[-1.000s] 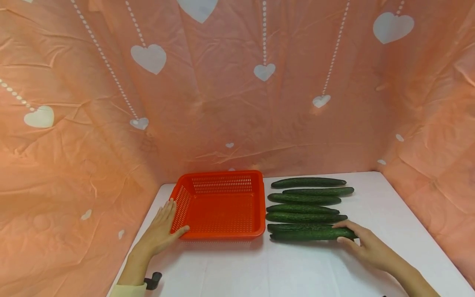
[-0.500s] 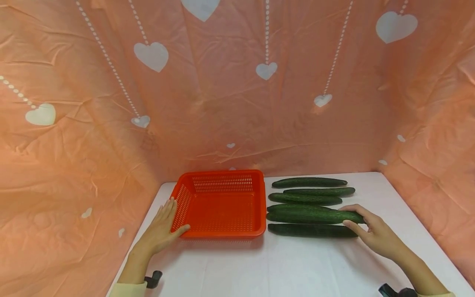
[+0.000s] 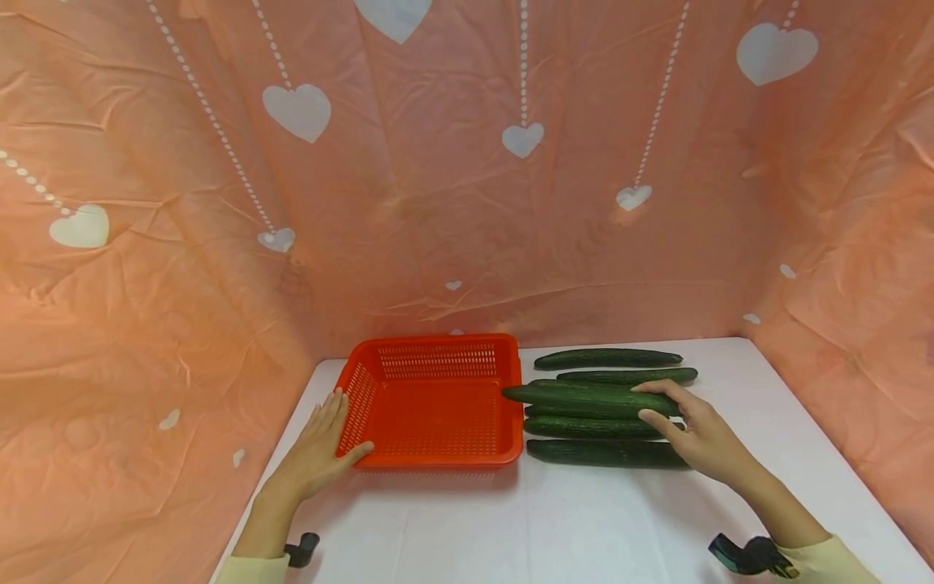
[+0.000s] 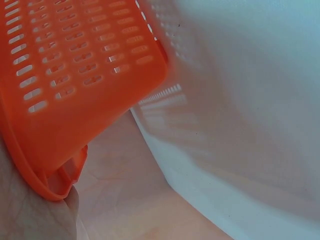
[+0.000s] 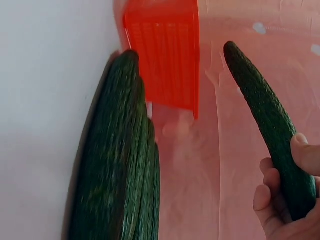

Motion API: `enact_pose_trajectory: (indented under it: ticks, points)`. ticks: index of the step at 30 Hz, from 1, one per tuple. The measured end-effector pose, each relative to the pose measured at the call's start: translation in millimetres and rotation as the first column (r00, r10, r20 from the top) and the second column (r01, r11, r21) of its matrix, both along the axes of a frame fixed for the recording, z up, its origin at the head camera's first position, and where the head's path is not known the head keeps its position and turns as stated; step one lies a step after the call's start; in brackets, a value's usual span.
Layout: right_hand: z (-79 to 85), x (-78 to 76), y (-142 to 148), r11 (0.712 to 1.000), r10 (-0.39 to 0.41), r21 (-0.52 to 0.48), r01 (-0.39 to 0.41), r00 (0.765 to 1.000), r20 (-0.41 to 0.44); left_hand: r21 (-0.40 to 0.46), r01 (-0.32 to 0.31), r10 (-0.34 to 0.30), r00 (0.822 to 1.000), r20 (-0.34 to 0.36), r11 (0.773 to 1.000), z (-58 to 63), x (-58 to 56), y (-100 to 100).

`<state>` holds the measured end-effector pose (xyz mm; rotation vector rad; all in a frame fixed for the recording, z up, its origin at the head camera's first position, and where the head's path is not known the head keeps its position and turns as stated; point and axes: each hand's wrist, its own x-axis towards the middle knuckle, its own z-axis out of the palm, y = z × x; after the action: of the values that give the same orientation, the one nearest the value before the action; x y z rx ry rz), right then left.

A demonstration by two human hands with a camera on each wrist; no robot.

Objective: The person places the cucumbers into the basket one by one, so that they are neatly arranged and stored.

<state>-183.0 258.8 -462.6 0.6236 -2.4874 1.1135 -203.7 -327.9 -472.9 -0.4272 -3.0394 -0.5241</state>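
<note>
My right hand (image 3: 696,430) grips a dark green cucumber (image 3: 584,397) near its right end, thumb on one side and fingers on the other. The right wrist view shows this cucumber (image 5: 265,110) raised off the table, its far tip pointing at the basket. In the head view that tip overlaps the right rim of the red plastic basket (image 3: 438,464). Below and behind it several more cucumbers (image 3: 606,453) lie side by side, some partly hidden. My left hand (image 3: 310,454) rests with straight fingers against the basket's left side. In the left wrist view, the palm touches the rim (image 4: 25,172).
The white table (image 3: 467,527) has its left edge just beyond my left hand. Orange cloth (image 3: 467,243) with white hearts hangs behind the table and along both sides. Dark wrist-worn pieces (image 3: 751,556) show on both wrists.
The right hand has taken the nearest cucumber off the table. It has moved it away from me and leftward, toward the basket. My left hand and the basket have stayed in place.
</note>
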Motion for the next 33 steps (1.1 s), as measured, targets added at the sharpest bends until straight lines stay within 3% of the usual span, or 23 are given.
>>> enact_pose_trajectory:
  ticks: [20,29,33]
  points:
    - [-2.9,-43.7,-84.1,0.990,0.105,-0.103,-0.093,0.988,0.116,0.005,-0.004,0.004,1.000,0.004,1.000,1.2,-0.3,3.6]
    - [-1.7,-56.6,-128.2,0.968,0.219,-0.158,-0.193,0.960,0.171,-0.007,-0.008,0.008,1.000,-0.003,1.000,2.1,0.7,3.9]
    - [-4.3,-59.9,-149.5,0.948,0.293,-0.188,-0.256,0.934,0.203,-0.009,-0.008,0.008,1.000,-0.005,1.000,2.5,0.7,3.9]
